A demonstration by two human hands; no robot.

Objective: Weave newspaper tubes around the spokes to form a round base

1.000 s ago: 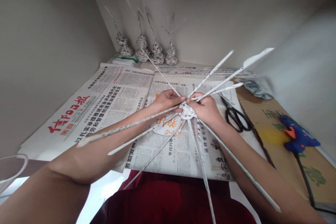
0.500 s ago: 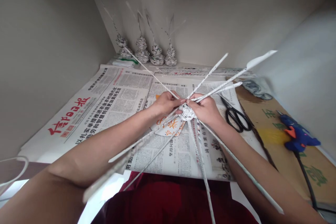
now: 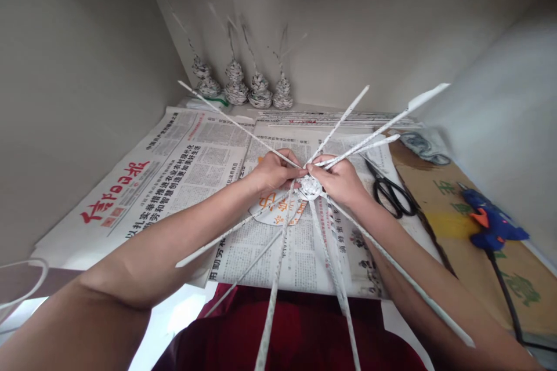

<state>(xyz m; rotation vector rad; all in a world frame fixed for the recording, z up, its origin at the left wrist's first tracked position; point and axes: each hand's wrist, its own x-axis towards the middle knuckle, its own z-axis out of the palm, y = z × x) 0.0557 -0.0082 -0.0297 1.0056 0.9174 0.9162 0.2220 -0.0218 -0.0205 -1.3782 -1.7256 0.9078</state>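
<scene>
A small round woven piece of rolled newspaper [image 3: 310, 188] sits between my hands, with several long paper rods fanning out from it. My left hand [image 3: 281, 171] is closed at the weave's left edge, thumb and fingers pinching a paper rod [image 3: 235, 122] that slants to the upper left. My right hand [image 3: 342, 178] pinches the weave's upper right edge, where other rods [image 3: 369, 142] run up and to the right. One rod [image 3: 278, 272] hangs toward my lap. Beneath my left hand lies a whitish piece with orange characters [image 3: 272, 213]. The exact fingertip contact is partly hidden.
Newspaper sheets [image 3: 174, 156] cover the table. Several gourd-shaped woven pieces [image 3: 260, 93] stand along the back wall, behind a bundle of paper rods [image 3: 331, 118]. Black-handled scissors [image 3: 394, 194] lie right. Further right, a blue glue gun [image 3: 496, 223] with its cord rests on cardboard [image 3: 448, 226].
The blurred rod at lower left has swung right and now hangs down in front of me. The upper-left rod's tip has moved further left. Both hands stay close to the weave.
</scene>
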